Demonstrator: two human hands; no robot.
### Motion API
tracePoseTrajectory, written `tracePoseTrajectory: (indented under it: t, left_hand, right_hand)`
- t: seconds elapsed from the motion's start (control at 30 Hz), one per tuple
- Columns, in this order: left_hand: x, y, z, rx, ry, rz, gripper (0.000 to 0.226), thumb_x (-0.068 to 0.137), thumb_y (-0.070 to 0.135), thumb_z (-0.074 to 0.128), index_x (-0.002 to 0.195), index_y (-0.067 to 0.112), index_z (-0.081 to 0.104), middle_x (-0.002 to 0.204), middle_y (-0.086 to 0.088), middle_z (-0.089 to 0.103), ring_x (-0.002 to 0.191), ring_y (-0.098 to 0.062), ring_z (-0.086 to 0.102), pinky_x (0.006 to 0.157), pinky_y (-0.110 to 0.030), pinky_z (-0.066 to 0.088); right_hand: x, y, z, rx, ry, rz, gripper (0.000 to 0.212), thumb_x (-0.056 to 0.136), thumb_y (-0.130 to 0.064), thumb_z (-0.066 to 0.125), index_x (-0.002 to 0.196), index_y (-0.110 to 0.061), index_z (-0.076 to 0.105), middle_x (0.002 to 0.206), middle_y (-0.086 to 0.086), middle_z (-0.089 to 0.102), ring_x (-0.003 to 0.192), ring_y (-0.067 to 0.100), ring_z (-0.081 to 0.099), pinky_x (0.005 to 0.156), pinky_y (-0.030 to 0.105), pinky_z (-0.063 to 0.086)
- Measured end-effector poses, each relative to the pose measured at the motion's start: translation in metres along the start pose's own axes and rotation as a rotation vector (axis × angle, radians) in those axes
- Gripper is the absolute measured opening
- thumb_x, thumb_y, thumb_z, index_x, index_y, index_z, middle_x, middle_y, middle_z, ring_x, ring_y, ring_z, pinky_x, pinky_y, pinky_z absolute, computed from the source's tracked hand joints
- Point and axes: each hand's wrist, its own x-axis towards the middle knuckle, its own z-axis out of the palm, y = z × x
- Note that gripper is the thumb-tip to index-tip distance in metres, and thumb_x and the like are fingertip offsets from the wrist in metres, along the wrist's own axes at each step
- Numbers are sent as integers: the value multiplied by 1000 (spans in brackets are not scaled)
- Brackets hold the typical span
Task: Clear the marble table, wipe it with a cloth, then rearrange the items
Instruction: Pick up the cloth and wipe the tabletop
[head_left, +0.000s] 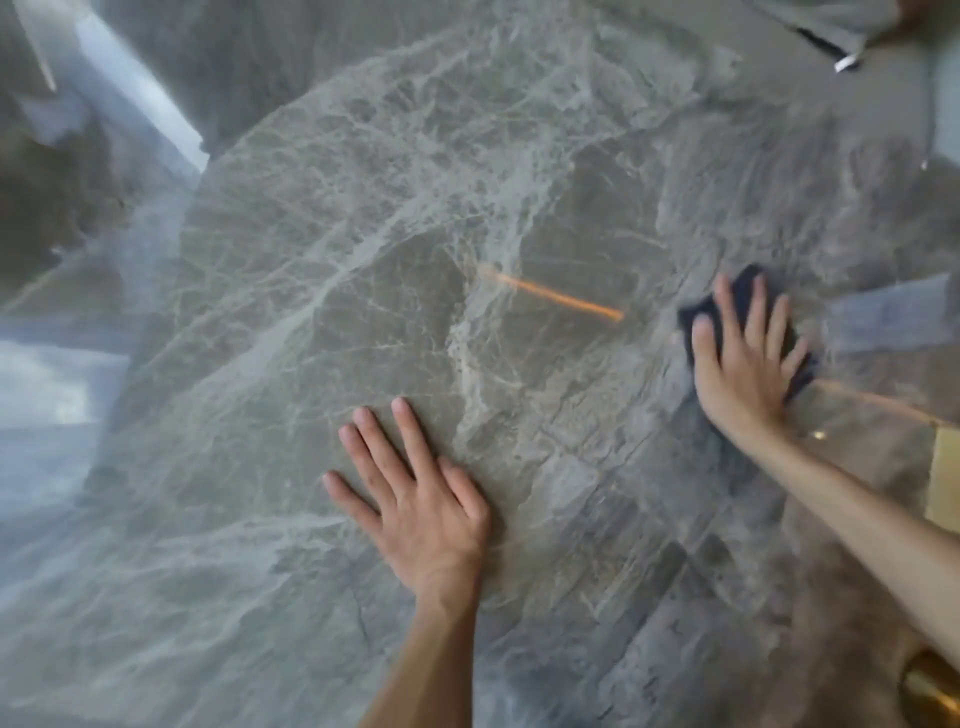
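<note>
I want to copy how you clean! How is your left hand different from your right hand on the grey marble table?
The left hand lies bare on the round grey marble table, nothing under it. The right hand presses on a dark blue cloth. The left hand is near the middle of the view; the right hand reaches farther out, toward the right side. Both are flat, palms down, fingers spread.

A dark blue cloth (748, 332) lies flat on the grey veined marble table (395, 270).

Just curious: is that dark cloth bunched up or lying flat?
Lying flat: the dark cloth sits pressed under the right hand on the marble table.
</note>
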Motion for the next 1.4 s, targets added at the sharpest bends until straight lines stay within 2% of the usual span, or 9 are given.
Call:
tracePoseTrajectory:
  t: [0.07, 0.3, 0.5, 0.77, 0.93, 1.0, 1.2, 1.27, 1.4]
  left_hand:
    - [-1, 0, -1, 10, -18, 7, 70, 90, 32, 32, 154, 21, 4, 162, -11, -1, 150, -27, -5, 118, -60, 3]
    - [2, -8, -28, -149, -150, 98, 78, 90, 28, 46, 153, 23, 1, 162, -12, 2, 150, -28, -1, 117, -62, 6]
    - [78, -50, -61, 120, -312, 442, 103, 73, 75, 44, 153, 26, 0, 161, -18, 4, 148, -38, -2, 102, -81, 9]
    - [104, -46, -82, 256, -611, 454, 140, 39, 87, 62, 135, 52, -33, 146, -6, -48, 138, -33, -40, 97, -81, -6]
    - [105, -40, -84, 285, -637, 422, 147, 34, 87, 63, 132, 49, -40, 140, -8, -54, 134, -35, -44, 98, -82, -7]
    - [102, -41, -84, 295, -624, 419, 147, 34, 86, 63, 133, 48, -39, 143, -9, -51, 136, -36, -41, 97, -81, -5]
    - [103, -37, -86, 345, -617, 430, 145, 38, 85, 64, 135, 47, -37, 144, -11, -49, 136, -36, -42, 97, -80, -6]
    - [103, -37, -87, 330, -625, 431, 146, 37, 85, 64, 135, 47, -37, 145, -11, -48, 135, -36, -43, 96, -80, -8]
    - [105, -37, -86, 321, -637, 429, 147, 36, 84, 66, 135, 47, -38, 146, -12, -47, 135, -36, -43, 96, -80, -7]
  right_hand:
    - [5, -69, -1, 82, 33, 248, 60, 95, -59, 15, 152, -42, 16, 164, 3, 15, 151, 33, 9, 113, 69, 10]
    - [-194, -85, 7, -136, -157, -457, 56, 99, -57, 27, 152, -43, 15, 163, 3, 19, 152, 31, 8, 115, 65, 16]
    - [-104, -75, 6, 189, -24, 842, 56, 97, -59, 17, 151, -47, 9, 165, 2, 9, 151, 33, 3, 113, 70, 7]
    - [-241, -140, 11, -20, -126, -304, 54, 97, -58, 34, 149, -48, 21, 163, -3, 17, 152, 26, 8, 117, 63, 14]
    - [-158, -77, 4, 197, 11, 946, 56, 96, -63, 12, 150, -50, 6, 165, -1, 4, 152, 29, -2, 115, 67, 3]
    - [-95, -114, 0, 332, 49, 1111, 56, 97, -62, 17, 150, -50, 8, 165, 2, 3, 151, 33, -5, 114, 68, -3]
    - [-176, -218, 13, 72, -20, -99, 53, 99, -57, 31, 150, -48, 20, 164, -3, 16, 152, 26, 6, 118, 60, 12]
    - [-219, -168, 12, 23, -65, -192, 53, 99, -57, 31, 150, -48, 18, 163, -4, 16, 152, 25, 7, 118, 61, 15]
    - [-164, -90, 12, 115, 57, 791, 54, 99, -57, 18, 151, -47, 14, 165, -2, 12, 152, 26, 4, 117, 64, 6]
